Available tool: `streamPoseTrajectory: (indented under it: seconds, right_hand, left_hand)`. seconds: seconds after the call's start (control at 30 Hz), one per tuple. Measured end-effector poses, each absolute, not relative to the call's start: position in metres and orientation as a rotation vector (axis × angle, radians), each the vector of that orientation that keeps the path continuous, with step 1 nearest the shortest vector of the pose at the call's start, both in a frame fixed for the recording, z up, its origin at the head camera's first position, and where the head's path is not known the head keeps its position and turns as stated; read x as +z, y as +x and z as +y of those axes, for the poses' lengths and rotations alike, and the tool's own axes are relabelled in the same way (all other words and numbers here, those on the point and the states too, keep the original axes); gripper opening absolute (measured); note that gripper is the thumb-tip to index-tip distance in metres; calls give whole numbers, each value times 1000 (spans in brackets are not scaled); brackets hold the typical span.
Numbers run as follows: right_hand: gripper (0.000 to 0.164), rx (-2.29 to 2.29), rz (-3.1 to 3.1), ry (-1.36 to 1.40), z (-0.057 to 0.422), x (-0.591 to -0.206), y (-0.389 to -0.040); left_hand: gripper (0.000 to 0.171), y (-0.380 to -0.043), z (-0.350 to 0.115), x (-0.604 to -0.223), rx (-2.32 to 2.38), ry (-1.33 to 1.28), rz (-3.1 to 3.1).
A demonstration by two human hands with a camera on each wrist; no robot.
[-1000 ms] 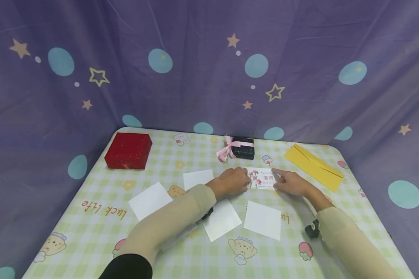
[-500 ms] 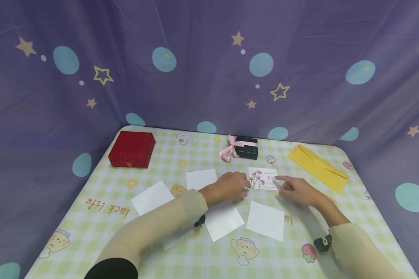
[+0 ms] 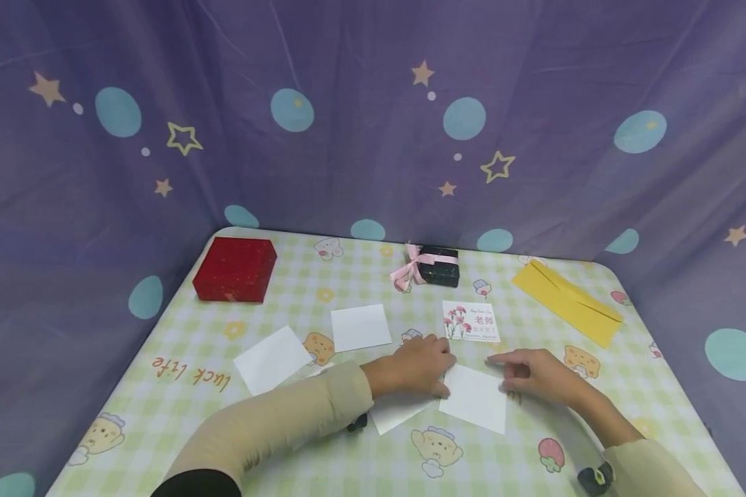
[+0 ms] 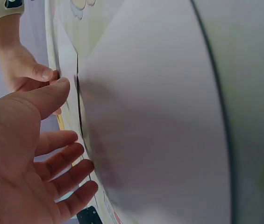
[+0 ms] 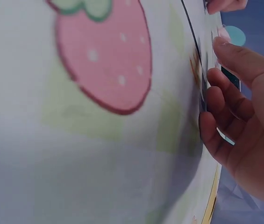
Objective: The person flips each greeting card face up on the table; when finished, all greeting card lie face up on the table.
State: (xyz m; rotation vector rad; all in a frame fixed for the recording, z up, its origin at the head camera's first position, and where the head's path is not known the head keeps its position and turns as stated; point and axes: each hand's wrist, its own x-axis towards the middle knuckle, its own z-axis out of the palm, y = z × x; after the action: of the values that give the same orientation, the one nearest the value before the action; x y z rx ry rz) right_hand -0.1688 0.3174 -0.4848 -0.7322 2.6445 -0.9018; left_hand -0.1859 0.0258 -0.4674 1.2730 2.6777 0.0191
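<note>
A square white card (image 3: 474, 404) lies on the patterned tablecloth between the two hands. At its left corner, the left hand (image 3: 413, 367) has its fingertips on or just by the edge; in the left wrist view that hand (image 4: 33, 149) has its fingers extended and spread. The right hand (image 3: 537, 376) is at the card's right side, index finger pointing along the far edge. Its fingers bend loosely in the right wrist view. Beneath the left hand lies another white card (image 3: 398, 415), partly covered. Just beyond sits a flower-printed card (image 3: 471, 322), untouched.
More white cards (image 3: 360, 327) lie to the left, one partly under the left sleeve. A red box (image 3: 235, 269) stands at the far left. Toward the back are a black box with pink ribbon (image 3: 438, 268) and a yellow envelope (image 3: 567, 301).
Both hands have let go of the flower-printed card and drawn back toward the person, to the square white card. The printed card stays flat where it was.
</note>
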Motion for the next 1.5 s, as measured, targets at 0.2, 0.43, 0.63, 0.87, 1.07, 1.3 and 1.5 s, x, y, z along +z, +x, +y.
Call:
streamPoseTrajectory:
  seconds: [0.2,0.43,0.63,0.87,1.07,1.3,1.5]
  right_hand:
    - [46,-944,2633,-671,318,-491,-158]
    - [43,-987,2646,-670,316,-498,-150]
    - [38,-1017,2639,-681,318,-499,-148]
    - [35,-1026,2627,-635,319,-501,-152]
    - [38,-1044,2584,-542,315,-501,-156]
    - [39,-1097,2543,-456,306,-497,-154]
    - [39,-1106,2541,-324,302,-495,-151]
  left_hand:
    - [59,-181,31,-471,-58,1247,2693]
    - [58,-179,33,-471,-76,1244,2715]
    - [59,-180,34,-472,-63,1243,2719]
    - [62,-186,36,-475,11,1193,2711]
    - [60,-191,40,-471,101,1109,2682]
    - [62,-193,42,-466,151,1031,2649]
    - [69,-193,43,-465,188,1048,2635]
